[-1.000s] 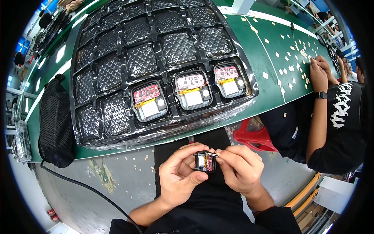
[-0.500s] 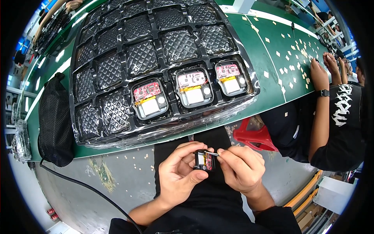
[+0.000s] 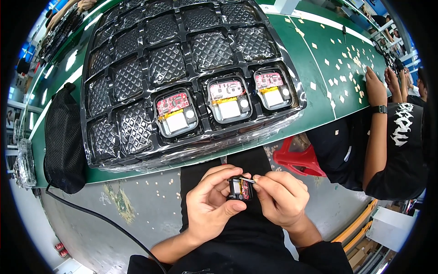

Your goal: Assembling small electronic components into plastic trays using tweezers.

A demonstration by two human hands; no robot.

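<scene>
Over my lap, my left hand (image 3: 212,201) grips a small black device housing (image 3: 235,195) by its edges, between thumb and fingers. Its open side shows a red circuit board and a silvery block. My right hand (image 3: 284,196) pinches slim metal tweezers (image 3: 247,180), their tip at the housing's upper edge. What the tip touches is too small to make out. Beyond my hands lies a stack of black plastic trays (image 3: 196,84). In the top tray's near row sit three similar open housings (image 3: 177,114), each with a red board, yellow tape and a white block.
The trays rest on a green workbench (image 3: 315,68), strewn with small pale square pieces at right. A black mesh bag (image 3: 66,141) hangs at the left edge, a black cable (image 3: 107,223) below it. A red stool (image 3: 299,157) and a co-worker's arm (image 3: 376,132) are at right.
My hands keep nearly the same hold and place, with only a slight shift of the housing and the tweezers. At right, the co-worker's hands have moved a little.
</scene>
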